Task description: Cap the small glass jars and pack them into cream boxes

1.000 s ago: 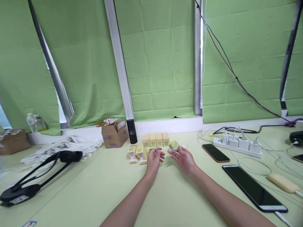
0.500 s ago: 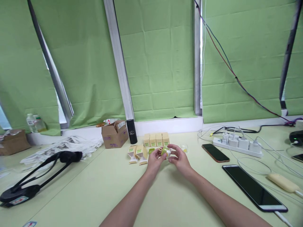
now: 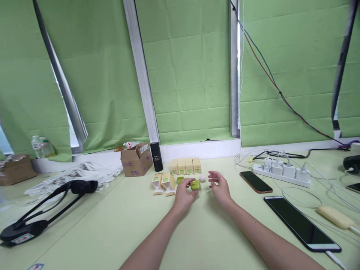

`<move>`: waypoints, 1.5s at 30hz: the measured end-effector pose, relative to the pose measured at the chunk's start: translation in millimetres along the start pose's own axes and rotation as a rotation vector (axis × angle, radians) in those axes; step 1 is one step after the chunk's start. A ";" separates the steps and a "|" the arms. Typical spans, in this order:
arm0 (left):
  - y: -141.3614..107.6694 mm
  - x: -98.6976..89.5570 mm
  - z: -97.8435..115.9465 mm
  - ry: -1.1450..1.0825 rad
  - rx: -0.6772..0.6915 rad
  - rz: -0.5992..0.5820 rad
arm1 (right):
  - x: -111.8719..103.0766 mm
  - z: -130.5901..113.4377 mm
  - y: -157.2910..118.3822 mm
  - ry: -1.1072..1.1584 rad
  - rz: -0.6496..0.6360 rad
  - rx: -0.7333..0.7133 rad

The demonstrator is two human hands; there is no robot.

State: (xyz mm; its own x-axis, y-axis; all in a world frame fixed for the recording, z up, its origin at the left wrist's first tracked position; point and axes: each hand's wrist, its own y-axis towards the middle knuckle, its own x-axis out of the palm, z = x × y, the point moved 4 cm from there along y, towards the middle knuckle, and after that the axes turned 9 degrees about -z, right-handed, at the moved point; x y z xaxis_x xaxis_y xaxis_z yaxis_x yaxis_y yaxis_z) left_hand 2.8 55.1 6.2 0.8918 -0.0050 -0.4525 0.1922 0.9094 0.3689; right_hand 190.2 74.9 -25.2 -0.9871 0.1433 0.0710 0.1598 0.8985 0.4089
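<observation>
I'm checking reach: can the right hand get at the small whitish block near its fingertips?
Probably yes: the open right hand is close beside the small whitish block, with nothing visible between them.

No text is legible. The carton (image 3: pixel 133 163) carries purple print and a white label; the black cylinder (image 3: pixel 156 156) carries a white logo. Green labels on the small boxes (image 3: pixel 185 165) show no readable characters.

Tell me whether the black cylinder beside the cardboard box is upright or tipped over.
Upright: the black cylinder stands on one end beside the cardboard box, its long side rising from the table.
</observation>
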 end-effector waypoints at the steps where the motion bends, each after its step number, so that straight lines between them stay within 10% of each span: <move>1: -0.7 0.5 0.3 0.035 -0.005 -0.011 | -0.4 1.2 0.5 -0.007 0.000 -0.002; 18: -8.8 5.5 1.2 0.348 -0.175 -0.148 | 0.5 7.4 0.4 -0.090 -0.040 -0.032; 27: 5.1 -40.1 6.1 0.740 -0.315 0.204 | -0.8 1.5 -1.7 -0.099 -0.019 -0.036; 45: 29.1 -59.8 -31.8 1.231 -0.361 0.140 | 2.5 -8.6 -8.0 -0.120 -0.001 -0.046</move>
State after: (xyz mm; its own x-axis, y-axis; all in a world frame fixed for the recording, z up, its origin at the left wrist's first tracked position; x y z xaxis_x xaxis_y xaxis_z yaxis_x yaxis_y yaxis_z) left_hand -58.0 95.1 18.2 -0.1041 0.3081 -0.9456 -0.1645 0.9324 0.3219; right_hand 186.5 64.6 -20.5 -0.9803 0.1937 -0.0379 0.1563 0.8791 0.4503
